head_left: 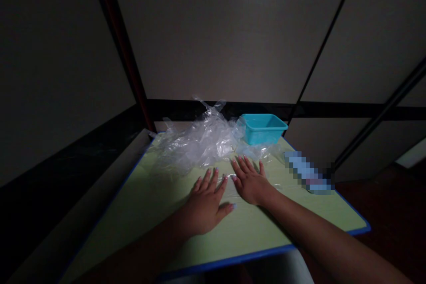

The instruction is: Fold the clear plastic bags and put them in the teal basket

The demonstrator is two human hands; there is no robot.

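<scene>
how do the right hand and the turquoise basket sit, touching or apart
Apart. The head view shows the right hand lying short of the turquoise basket, with clear plastic in the gap between them.

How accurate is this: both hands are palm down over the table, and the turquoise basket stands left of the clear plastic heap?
One slip: the head view shows the turquoise basket right of the clear plastic heap. The left hand and right hand are palm down over the table.

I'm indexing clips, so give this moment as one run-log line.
left hand: open, palm down | right hand: open, palm down over flattened plastic | beyond: heaped clear plastic, turquoise tub | surface: green table
</scene>
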